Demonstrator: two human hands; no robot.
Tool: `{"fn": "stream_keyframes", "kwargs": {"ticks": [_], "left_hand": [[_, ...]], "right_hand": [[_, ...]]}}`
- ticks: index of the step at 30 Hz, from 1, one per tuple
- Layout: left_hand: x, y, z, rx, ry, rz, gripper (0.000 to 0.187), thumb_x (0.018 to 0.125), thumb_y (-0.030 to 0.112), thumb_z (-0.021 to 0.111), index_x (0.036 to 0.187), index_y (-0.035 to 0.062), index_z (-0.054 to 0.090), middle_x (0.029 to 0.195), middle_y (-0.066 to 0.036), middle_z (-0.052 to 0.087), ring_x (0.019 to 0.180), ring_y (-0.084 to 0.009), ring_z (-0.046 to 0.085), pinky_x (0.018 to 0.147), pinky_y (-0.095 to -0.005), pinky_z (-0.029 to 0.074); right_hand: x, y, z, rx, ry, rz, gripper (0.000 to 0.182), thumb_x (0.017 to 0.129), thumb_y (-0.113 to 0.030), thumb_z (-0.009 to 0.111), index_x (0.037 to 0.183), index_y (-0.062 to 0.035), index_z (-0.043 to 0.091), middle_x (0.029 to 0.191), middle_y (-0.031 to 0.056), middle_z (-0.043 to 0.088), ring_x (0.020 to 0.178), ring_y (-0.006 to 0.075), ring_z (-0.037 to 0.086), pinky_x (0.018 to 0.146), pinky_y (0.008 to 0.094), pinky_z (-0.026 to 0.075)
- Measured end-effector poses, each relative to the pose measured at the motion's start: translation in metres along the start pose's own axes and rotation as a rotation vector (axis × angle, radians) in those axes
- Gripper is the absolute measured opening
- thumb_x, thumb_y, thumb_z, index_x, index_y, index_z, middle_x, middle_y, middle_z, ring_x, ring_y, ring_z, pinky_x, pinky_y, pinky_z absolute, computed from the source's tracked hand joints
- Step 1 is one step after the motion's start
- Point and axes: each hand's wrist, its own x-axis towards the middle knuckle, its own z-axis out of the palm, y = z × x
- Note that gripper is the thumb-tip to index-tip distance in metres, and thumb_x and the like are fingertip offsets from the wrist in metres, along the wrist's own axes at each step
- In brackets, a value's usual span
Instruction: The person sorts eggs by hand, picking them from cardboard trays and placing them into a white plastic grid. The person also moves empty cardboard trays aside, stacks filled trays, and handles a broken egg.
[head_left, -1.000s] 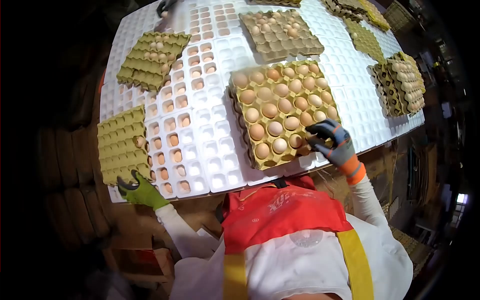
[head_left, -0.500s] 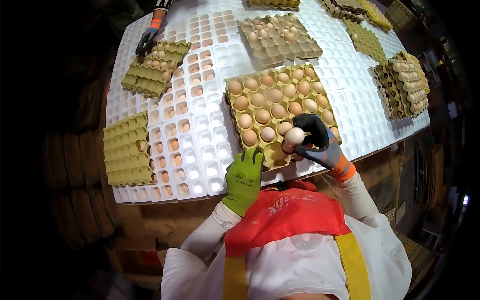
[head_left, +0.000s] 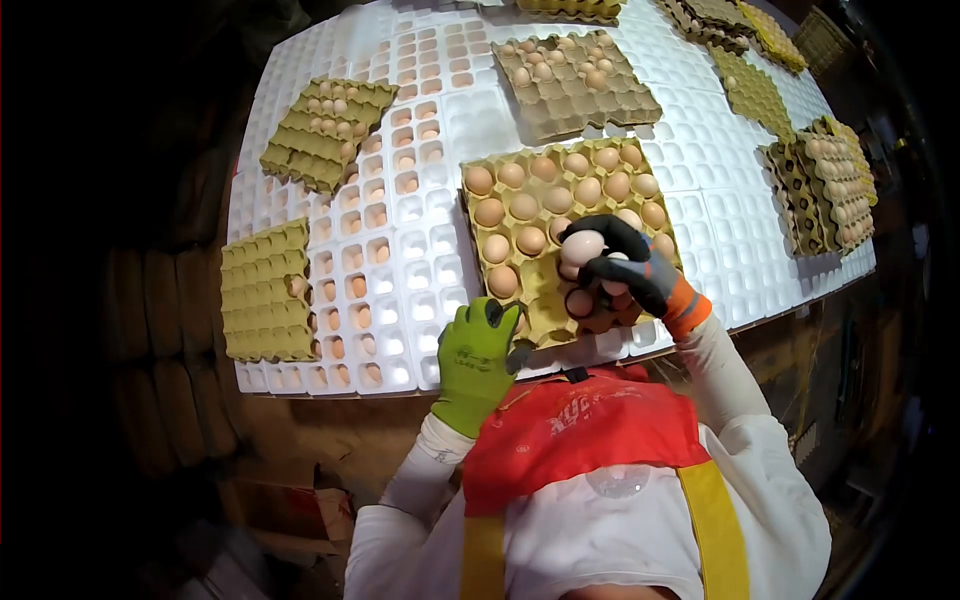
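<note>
We're seeing the right hand (head_left: 648,282) clamping a pale egg (head_left: 582,247) between its fingers, low above the near side of the yellow egg tray (head_left: 546,312); more eggs are crowding under that hand, and we're not telling which it's also holding; the left hand (head_left: 478,362) is curling at the tray's near-left corner, and we're not making out whether it's closing on anything; we're judging the step as picking eggs out, the move calling for a light grip and clearance over neighbours; the tray is resting on the white, pocketed worktop (head_left: 428,335); beyond it a brown tray (head_left: 575,108) is holding eggs; leftward, two yellow trays, a farther one (head_left: 290,152) and a nearer one (head_left: 262,300), are lying over the pockets; versus half a second ago, a front cup is now showing bare, no longer holding its egg; the co-worker's hand is no longer showing over the farther one.
</note>
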Motion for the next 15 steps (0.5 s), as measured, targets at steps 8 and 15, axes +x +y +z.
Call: {"fn": "stream_keyframes", "kwargs": {"ticks": [8,15], "left_hand": [[0.008,-0.001,0.013,-0.018,-0.057,-0.009,0.034,0.071,0.013,0.071,0.104,0.0097,0.063,0.097,-0.004,0.063,0.089,-0.0282,0.06,0.073,-0.0387,0.05],[0.013,-0.036,-0.006,-1.486,-0.105,-0.581,0.04,0.09,0.017,0.071,0.126,0.0019,0.059,0.116,-0.007,0.065,0.096,-0.0164,0.065,0.085,-0.0304,0.055]], "right_hand": [[0.05,-0.01,0.033,-1.399,0.106,-0.271,0.029,0.084,-0.024,0.071,0.113,-0.0213,0.07,0.115,0.0087,0.061,0.097,0.0281,0.065,0.077,0.04,0.055],[0.073,-0.001,0.046,-1.672,0.043,-0.196,0.018,0.087,-0.024,0.065,0.103,-0.0241,0.073,0.116,0.0075,0.059,0.099,0.0278,0.065,0.072,0.0407,0.055]]}}
